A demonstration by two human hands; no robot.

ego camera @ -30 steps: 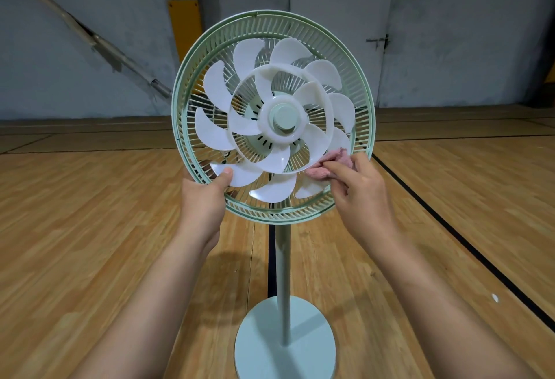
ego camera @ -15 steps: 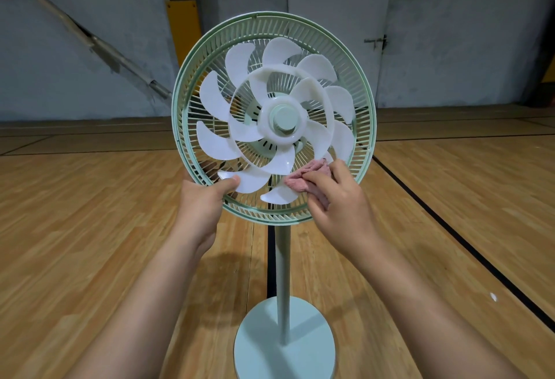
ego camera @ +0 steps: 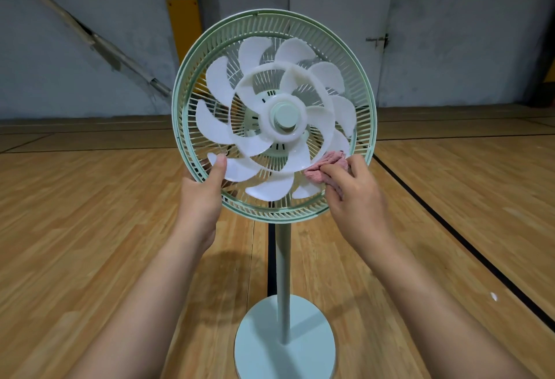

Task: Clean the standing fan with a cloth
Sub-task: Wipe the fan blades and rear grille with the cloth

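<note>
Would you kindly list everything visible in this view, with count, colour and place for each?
Standing fan: one, pale green, centre, on the floor.
Guard: one, pale green, ringing the blades.
Blades: several, white, inside the guard.
Base: one, pale green, round, bottom centre.
Cloth: one, pink, against a lower right blade.
Floor: one, brown wood with black lines.
Wall: one, grey, behind the fan.
Panel: one, yellow, on the wall behind the fan's upper left.
Door: one, white, upper right.
Left hand: one, grips the guard's lower left rim, thumb on a blade.
Right hand: one, fingers pinch the cloth.
</note>
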